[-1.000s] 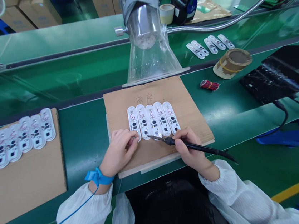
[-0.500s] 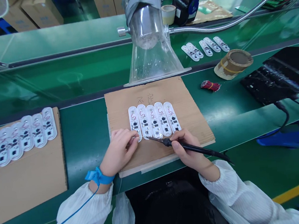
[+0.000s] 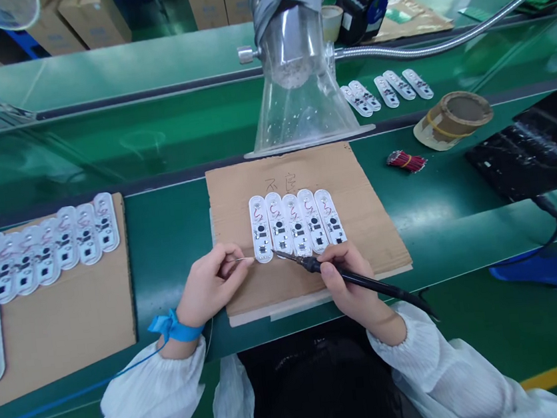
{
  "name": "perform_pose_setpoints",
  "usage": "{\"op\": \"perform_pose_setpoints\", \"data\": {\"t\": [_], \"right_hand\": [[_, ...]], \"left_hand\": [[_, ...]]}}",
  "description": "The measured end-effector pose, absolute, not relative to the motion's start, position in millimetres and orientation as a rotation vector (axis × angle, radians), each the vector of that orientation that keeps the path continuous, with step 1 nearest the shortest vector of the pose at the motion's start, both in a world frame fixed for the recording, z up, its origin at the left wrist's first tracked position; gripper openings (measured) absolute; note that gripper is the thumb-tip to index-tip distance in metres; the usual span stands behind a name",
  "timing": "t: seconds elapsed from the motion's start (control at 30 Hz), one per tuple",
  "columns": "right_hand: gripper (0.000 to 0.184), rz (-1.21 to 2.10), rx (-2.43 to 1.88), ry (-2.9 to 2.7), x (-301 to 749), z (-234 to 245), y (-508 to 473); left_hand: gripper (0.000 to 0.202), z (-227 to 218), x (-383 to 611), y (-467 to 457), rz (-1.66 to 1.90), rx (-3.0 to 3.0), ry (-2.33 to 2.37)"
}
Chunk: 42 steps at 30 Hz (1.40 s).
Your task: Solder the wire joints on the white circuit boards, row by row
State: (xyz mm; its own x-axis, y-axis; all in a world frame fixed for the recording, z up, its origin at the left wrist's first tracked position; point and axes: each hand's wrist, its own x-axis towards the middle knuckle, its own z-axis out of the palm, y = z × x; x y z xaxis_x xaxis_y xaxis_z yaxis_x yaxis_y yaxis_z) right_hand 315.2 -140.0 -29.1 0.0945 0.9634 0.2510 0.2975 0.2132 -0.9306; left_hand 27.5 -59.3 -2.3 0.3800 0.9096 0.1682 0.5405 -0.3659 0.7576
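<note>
My right hand (image 3: 349, 278) grips a black soldering iron (image 3: 367, 282), its tip beside the lower end of the leftmost white circuit boards. Several oblong circuit boards (image 3: 297, 227) lie side by side on a cardboard sheet (image 3: 230, 187), each bearing black chips and a small red wire. My left hand (image 3: 213, 280) pinches a thin solder wire (image 3: 245, 259), whose end points at the bottom of the leftmost board. A blue wrist strap (image 3: 177, 326) with a cord sits on my left wrist.
A clear fume hood (image 3: 305, 112) hangs above the cardboard. At left, another cardboard sheet (image 3: 84, 318) carries rows of similar boards (image 3: 65, 238). To the right are a bundle of red wires (image 3: 406, 161), a round taped container (image 3: 452, 121) and a black object (image 3: 533, 146) with cables.
My left hand has drawn back to the left, away from the leftmost board, with the solder wire. The iron's tip stays near the boards' lower ends. The camera view has shifted slightly.
</note>
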Motion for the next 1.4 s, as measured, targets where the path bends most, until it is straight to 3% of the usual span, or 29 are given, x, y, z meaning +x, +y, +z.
{"op": "perform_pose_setpoints", "data": {"t": [1.4], "right_hand": [[0.012,0.759,-1.26,-1.558,309.2,-15.9,-132.4]], "left_hand": [[0.011,-4.7,31.6,-58.0,0.731,2.177,1.196]]}}
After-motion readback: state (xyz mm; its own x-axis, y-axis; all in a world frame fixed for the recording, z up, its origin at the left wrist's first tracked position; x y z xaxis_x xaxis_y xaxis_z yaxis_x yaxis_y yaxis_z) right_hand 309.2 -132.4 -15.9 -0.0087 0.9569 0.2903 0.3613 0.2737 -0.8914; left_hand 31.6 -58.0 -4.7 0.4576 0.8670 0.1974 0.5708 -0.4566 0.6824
